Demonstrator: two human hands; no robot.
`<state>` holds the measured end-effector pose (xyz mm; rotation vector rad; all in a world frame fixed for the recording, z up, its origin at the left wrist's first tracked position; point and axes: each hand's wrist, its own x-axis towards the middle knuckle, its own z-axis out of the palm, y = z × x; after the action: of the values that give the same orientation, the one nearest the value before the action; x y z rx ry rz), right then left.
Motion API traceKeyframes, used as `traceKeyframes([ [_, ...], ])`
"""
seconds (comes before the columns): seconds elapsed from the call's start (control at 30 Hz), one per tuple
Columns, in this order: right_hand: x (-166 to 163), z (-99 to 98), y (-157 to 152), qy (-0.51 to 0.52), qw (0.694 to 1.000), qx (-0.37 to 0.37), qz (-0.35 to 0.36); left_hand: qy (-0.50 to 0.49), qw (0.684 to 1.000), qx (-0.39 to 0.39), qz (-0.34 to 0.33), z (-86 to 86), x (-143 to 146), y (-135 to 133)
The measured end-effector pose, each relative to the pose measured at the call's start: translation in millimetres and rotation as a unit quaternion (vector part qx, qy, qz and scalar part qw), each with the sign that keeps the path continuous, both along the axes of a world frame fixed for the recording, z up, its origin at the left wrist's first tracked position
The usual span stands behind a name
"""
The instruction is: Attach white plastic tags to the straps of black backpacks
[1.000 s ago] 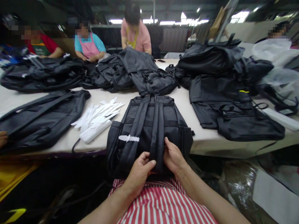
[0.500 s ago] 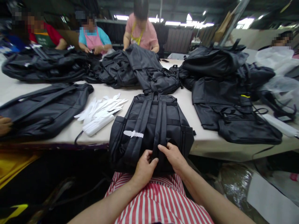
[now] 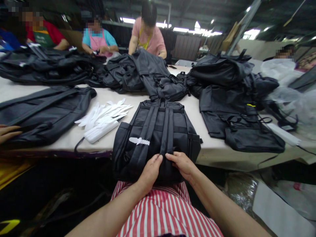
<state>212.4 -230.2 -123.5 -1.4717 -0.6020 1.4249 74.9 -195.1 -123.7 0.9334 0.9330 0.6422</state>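
A black backpack (image 3: 158, 131) lies back side up over the near table edge, straps toward me. My left hand (image 3: 149, 172) and my right hand (image 3: 181, 164) meet at the lower end of its right shoulder strap (image 3: 168, 128), fingers curled and pinching the strap end. A white plastic tag (image 3: 139, 141) sits on the left strap. The strap end itself is hidden under my fingers.
A pile of white plastic tags (image 3: 103, 118) lies left of the backpack on the beige table (image 3: 212, 151). Black backpacks cover the left (image 3: 44, 112), back (image 3: 148, 75) and right (image 3: 242, 125). Three people work across the table; another person's hand (image 3: 7, 131) rests at far left.
My hands have slid a little along the strap end and closed in toward each other; the camera has shifted slightly. The hand at far left has stretched its fingers onto the table.
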Motion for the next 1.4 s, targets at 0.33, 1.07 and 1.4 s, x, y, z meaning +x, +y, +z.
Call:
traceKeyframes([
  [0.33,3,2.5,-2,-0.439,0.884,0.093,0.132,0.041,0.998,-0.018,-0.042,9.5,11,7],
  [1.07,31,42.1,20,-0.353,0.854,0.291,0.247,0.069,0.995,-0.021,-0.063,57.4,1,33],
  [1.4,53,51.9,30,-0.188,0.87,0.293,0.35,0.018,0.991,-0.093,-0.096,56.8,-5,38],
])
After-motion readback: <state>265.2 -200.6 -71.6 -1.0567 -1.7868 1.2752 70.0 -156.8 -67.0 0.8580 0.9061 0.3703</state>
